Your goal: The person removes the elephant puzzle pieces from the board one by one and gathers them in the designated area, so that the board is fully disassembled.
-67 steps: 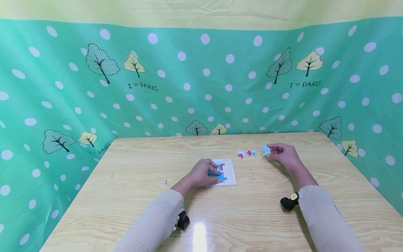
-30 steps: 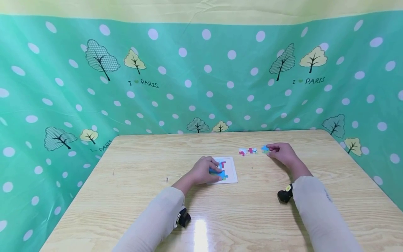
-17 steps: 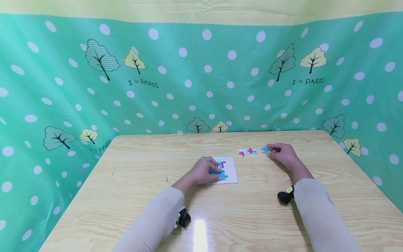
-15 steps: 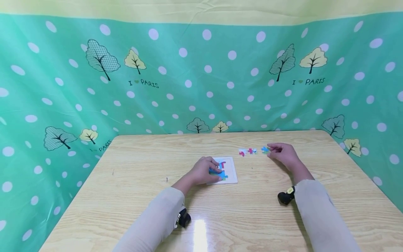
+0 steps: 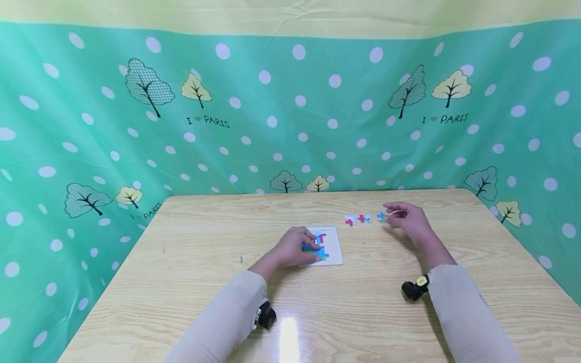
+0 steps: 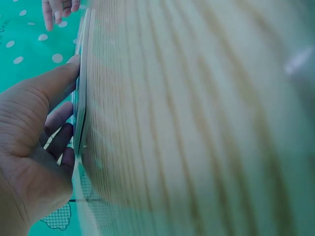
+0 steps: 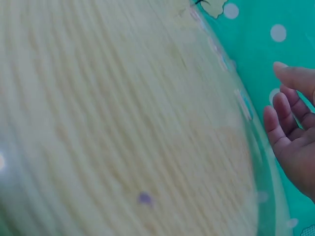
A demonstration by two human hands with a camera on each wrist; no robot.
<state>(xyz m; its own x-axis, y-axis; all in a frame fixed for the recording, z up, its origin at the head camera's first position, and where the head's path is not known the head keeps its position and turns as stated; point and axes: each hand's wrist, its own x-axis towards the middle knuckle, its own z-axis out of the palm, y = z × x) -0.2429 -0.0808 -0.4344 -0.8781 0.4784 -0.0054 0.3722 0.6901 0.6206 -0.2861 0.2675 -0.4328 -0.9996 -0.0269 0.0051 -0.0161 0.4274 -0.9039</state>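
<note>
My left hand [image 5: 292, 247] rests on a white jigsaw puzzle board [image 5: 335, 247] in the middle of the table, covering its left part. Blue puzzle pieces [image 5: 322, 252] lie on the board beside the fingers. In the left wrist view, the thumb and fingertips touch the face of the board [image 6: 84, 93], seen edge-on. At the right, my right hand [image 5: 410, 222] hovers just beside a loose blue puzzle piece [image 5: 381, 217], its fingers parted with nothing between them. The right wrist view shows those fingers [image 7: 283, 115] loosely bent and apart from the table.
Several loose pink, white and blue puzzle pieces [image 5: 361, 218] lie in a row behind the board's right corner. A small dark speck [image 5: 241, 259] is on the wooden table [image 5: 190, 282]. A green dotted curtain [image 5: 245, 116] hangs behind the table's far edge.
The right hand set a blue puzzle piece down at the end of the row, turned it on the table, then let go and lifted slightly. The left hand stayed on the board.
</note>
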